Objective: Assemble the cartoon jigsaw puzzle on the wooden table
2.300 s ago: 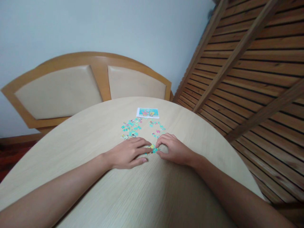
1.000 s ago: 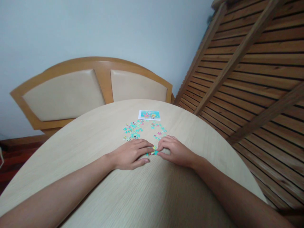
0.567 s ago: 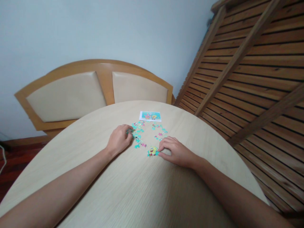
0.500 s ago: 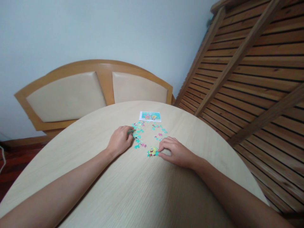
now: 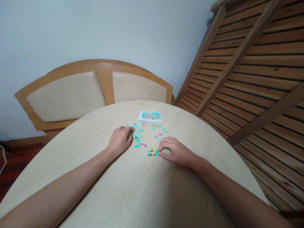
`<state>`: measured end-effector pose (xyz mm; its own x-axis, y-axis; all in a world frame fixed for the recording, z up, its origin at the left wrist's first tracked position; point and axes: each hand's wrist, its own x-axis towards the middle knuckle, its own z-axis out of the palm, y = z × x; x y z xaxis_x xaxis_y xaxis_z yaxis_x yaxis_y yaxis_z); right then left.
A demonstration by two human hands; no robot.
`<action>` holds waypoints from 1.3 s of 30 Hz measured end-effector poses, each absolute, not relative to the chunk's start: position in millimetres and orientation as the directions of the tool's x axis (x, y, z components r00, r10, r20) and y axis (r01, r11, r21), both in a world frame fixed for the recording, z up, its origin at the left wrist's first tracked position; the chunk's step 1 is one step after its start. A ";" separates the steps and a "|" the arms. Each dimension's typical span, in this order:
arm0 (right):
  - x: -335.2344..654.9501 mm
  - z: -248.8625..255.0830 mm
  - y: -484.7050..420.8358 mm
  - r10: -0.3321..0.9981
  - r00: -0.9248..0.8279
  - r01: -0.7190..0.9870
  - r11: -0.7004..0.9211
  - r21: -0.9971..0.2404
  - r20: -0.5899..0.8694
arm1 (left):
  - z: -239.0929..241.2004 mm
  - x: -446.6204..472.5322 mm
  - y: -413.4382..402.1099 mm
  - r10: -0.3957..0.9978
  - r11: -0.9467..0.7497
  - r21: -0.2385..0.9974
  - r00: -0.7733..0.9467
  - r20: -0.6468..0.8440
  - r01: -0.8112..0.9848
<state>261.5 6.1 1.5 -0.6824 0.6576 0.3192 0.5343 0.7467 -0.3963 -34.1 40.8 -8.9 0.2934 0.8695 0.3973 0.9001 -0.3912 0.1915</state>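
Observation:
On the table, a small joined section of jigsaw puzzle (image 5: pixel 152 151) shows a yellow cartoon face with teal around it. My right hand (image 5: pixel 175 152) is at its right edge, thumb and index finger closed on that side. To the left, loose teal, pink and white jigsaw pieces (image 5: pixel 137 136) lie in a cluster. The bent fingers of my left hand (image 5: pixel 120 139) rest at the cluster's left side, thumb and index finger apart; the fingertips partly cover some pieces. More loose pieces (image 5: pixel 159 135) lie beyond my right hand.
A picture card (image 5: pixel 150 116) with two cartoon figures lies behind the pieces on the round pale wooden table (image 5: pixel 133 190). A padded wooden chair back (image 5: pixel 108 82) stands behind the table's far edge. Slatted wooden boards (image 5: pixel 251 69) lean at the right.
My left fingers have shifted slightly, and a small piece now shows just beyond them. My right hand and the joined section stay in nearly the same place.

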 end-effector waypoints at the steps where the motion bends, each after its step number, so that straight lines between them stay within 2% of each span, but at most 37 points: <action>1: 261.6 1.6 6.3 0.657 -0.683 0.534 0.747 -0.395 0.320 | -9.0 -34.1 40.7 0.866 -0.400 0.195 0.300 0.401 0.896; 25: 267.1 8.3 6.1 0.663 -0.685 0.561 0.744 -0.363 0.302 | -1.4 -26.2 31.2 0.823 -0.503 0.167 0.411 0.391 0.848; 30: 266.3 8.2 6.0 0.665 -0.684 0.564 0.743 -0.360 0.300 | -1.7 -24.0 30.4 0.774 -0.603 0.221 0.496 0.393 0.766; 39: 268.1 7.7 7.1 0.663 -0.685 0.561 0.745 -0.361 0.302 | -4.3 -23.2 28.8 0.839 -0.522 0.320 0.407 0.362 0.791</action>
